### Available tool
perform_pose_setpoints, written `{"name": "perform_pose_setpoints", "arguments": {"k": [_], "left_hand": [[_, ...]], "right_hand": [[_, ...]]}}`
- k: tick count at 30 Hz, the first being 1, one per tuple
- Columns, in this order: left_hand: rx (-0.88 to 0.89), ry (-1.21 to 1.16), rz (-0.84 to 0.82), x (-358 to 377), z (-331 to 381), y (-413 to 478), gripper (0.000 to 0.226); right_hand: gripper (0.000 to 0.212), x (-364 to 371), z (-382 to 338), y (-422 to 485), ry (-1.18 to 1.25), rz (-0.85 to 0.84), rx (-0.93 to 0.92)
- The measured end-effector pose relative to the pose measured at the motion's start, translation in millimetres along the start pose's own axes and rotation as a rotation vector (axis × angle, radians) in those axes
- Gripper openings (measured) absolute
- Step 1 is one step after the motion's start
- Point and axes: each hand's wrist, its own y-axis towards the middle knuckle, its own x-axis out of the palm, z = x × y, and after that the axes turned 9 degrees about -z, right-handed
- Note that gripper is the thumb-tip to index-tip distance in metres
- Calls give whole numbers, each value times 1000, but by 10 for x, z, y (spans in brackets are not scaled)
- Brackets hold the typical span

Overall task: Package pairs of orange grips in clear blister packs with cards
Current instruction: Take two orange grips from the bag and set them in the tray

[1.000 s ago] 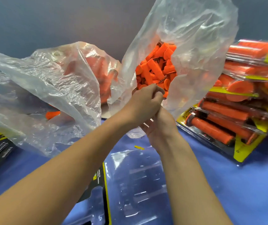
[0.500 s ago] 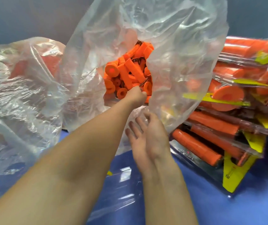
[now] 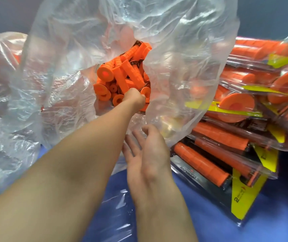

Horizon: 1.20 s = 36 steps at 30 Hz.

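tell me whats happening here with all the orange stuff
A person's left hand is deep in a clear bag of loose grips, fingers curled among them; whether it has one is unclear. The right hand is open by the bag's lower edge. Filled packs are stacked on the right.

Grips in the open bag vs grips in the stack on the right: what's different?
The loose grips lie bare in a jumble inside the clear bag; the packed grips sit in blister packs with yellow cards.
The loose grips point every way; the packed grips lie parallel in pairs.
The left hand reaches among the loose grips; neither hand is on the packed grips.
Shared: both are orange, ribbed and flanged.
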Motion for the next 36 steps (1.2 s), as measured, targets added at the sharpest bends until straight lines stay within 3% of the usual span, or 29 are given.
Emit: {"name": "perform_pose_setpoints", "arguments": {"k": [4,11,14,19,21,23,25,31,34,36], "left_hand": [[61,40,51,-245,-42,-200,29],[261,-146,-35,-782,156,-1073,9],[385,31,48,-1082,155,-1613,11],[653,242,231,-1605,-145,-2697,3],[711,360,317,-1740,-369,-3122,17],[675,465,375,-1870,-667,-3475,18],[659,497,375,-1896,-965,-3670,12],[433,-117,385,-2032,-1594,-4059,13],[317,-507,409,-2002,-1650,-4064,31],[271,-619,372,-1983,-1664,-4095,41]], "right_hand": [[24,56,32,-132,-44,-33,25],[15,247,89,-452,-81,-56,-1],[16,322,121,-590,-71,-62,-25],[45,366,227,-860,-24,-187,-45],[50,394,273,-981,-24,-271,-41],[49,493,364,-1105,-48,-361,-19],[34,528,449,-1151,-130,-422,-13],[21,667,918,-1269,-277,-610,-16],[30,734,1055,-1273,-276,-675,-62],[28,776,1135,-1274,-266,-695,-90]]}}
